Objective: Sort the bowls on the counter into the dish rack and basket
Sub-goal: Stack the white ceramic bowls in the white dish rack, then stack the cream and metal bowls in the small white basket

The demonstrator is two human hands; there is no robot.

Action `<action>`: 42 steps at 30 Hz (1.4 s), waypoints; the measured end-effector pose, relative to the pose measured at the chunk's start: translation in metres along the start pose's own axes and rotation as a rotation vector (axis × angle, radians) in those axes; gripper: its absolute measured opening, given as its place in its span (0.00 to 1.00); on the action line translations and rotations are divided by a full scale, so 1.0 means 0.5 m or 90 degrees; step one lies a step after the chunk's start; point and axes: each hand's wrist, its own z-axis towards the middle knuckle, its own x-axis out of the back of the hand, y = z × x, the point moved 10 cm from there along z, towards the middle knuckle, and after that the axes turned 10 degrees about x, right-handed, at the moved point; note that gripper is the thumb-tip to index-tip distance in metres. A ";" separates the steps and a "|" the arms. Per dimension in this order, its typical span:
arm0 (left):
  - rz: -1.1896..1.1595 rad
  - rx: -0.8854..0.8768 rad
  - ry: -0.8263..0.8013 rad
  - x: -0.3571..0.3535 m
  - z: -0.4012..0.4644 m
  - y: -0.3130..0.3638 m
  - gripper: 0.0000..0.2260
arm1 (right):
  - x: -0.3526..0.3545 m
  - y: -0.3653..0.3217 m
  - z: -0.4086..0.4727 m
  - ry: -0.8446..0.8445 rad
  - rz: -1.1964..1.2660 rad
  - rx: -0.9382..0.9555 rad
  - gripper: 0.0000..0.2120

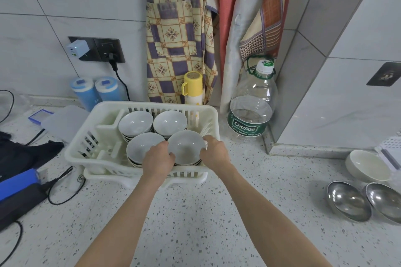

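1. L hand: fingers curled over the left rim of the front-right bowl, gripping it; hand also lies across the right edge of the front-left bowl stack.
2. R hand: fingers curled round the right rim of the same bowl, thumb side up by the rack's right wall. Both hands hold this one bowl betw. them.
3. That bowl sits on top of a short stack, rims of lower bowls showing under it, in the front-right part of the dish rack.
4. Rack: white plastic, slotted walls, on the speckled counter. Holds 4 stacks of white bowls, 2 front, 2 back: back-left stack, back-right stack. Cutlery compartment at rack's left.
5. Far right on counter, well apart from rack: cream bowl, w/ two steel bowls side by side just in front of it. White basket at the right edge, just beside the cream bowl, mostly cut off.
6. Behind rack: yellow-lidded flask, two blue canisters. Lg water bottle w/ green label at rack's right, by the wall corner.
7. Left: black & blue gear w/ cables.
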 end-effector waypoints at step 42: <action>-0.481 0.124 -0.341 -0.588 -0.668 0.544 0.06 | 0.561 0.811 -0.493 0.404 0.570 -0.195 0.11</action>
